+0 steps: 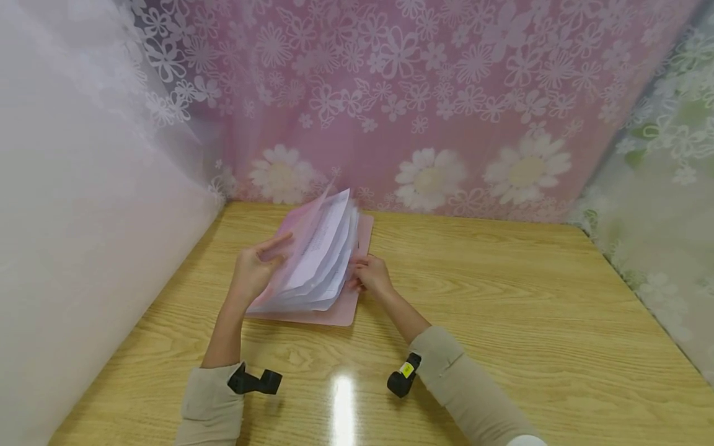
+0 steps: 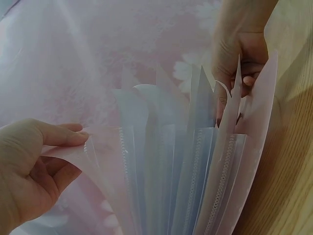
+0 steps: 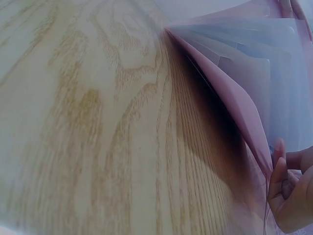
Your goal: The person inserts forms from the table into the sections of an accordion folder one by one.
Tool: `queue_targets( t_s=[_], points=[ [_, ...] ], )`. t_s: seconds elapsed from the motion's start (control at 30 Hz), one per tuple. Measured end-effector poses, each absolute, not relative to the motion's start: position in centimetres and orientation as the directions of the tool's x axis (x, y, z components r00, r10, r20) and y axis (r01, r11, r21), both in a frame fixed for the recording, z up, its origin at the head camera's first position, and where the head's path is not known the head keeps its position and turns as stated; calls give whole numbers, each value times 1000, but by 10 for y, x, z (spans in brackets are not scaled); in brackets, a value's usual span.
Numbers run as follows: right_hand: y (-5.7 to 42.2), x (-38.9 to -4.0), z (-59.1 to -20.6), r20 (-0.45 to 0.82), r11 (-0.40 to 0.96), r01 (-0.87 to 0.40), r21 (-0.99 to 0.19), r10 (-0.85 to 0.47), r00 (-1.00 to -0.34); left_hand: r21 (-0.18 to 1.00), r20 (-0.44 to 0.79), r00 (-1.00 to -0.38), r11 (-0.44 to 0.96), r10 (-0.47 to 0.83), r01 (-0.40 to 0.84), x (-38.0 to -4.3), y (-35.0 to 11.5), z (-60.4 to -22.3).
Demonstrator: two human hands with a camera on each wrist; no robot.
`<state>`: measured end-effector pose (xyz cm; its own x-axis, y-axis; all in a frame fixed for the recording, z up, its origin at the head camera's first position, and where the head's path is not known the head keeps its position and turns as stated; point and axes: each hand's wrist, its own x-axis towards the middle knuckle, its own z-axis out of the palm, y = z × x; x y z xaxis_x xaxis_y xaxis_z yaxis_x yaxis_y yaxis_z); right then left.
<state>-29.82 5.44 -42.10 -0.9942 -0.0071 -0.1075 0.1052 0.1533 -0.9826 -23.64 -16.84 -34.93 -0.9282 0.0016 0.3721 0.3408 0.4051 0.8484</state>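
A pink display book (image 1: 362, 232) with clear sleeves lies fanned partway open on the table. White printed sheets (image 1: 320, 238) show inside the sleeves (image 2: 166, 112). My left hand (image 1: 256, 269) pinches the raised front cover (image 2: 100, 161) between thumb and fingers, holding it up to the left. At the book's right edge, my right hand (image 1: 370, 275) holds the back cover (image 3: 237, 100), its fingers curled at the border beside the sleeves. In the right wrist view, that cover slants above the wood, and a thin cord (image 3: 265, 215) hangs below the right hand's fingers.
The wood-grain table (image 1: 502, 322) extends to the right and in front of the book. A pink flowered curtain (image 1: 390, 124) hangs behind it, a whitish sheet (image 1: 83, 186) stands on the left, and a flowered sheet (image 1: 664, 186) on the right.
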Motion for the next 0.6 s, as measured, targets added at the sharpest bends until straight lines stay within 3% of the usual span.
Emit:
queue_targets(
  t_s=[0.2,0.6],
  points=[
    [55,-299,-421,-101,180,99,-979,-1,-995,843,369,-929,423,-6,332,-238,-167,-349],
    [63,-298,-419,-129,106,127,-986,-15,-992,842,354,-935,443,-21,309,-238,-167,-352]
  ],
)
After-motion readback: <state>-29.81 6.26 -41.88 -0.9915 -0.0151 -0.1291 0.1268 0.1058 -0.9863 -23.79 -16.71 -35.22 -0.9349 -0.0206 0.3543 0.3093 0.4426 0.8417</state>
